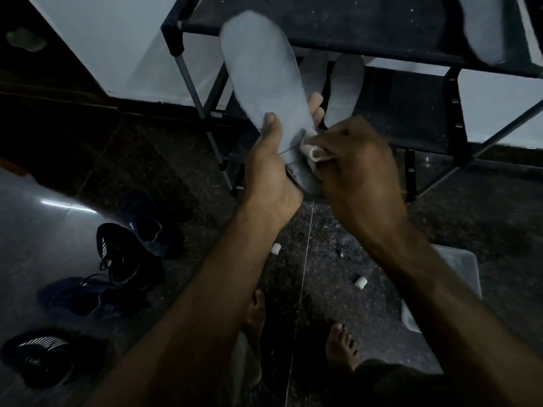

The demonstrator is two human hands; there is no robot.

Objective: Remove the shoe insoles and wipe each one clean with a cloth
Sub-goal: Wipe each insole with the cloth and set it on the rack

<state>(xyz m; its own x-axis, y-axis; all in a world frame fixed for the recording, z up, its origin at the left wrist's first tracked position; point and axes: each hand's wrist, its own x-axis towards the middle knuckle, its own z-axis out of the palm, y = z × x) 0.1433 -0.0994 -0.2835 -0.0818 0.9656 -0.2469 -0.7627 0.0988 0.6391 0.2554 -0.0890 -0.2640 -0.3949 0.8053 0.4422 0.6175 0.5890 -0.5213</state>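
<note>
So the long flat grey foam insole (266,92) is held up in front of the black fabric shoe rack (382,22), heel end near, toe end pointing far and a bit left. The left hand (271,163) grips the heel end, thumb pressed on the face. The right hand (360,165) sits just right of it, fingers curled round a small pale wadded cloth (316,152) touching the insole's near right edge. I'd guess the wipe needs to run away along that long axis, toward the toe.

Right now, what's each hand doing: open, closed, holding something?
Left hand: closed, gripping the heel end of the grey insole.
Right hand: closed, holding a wadded white cloth against that insole.
</note>
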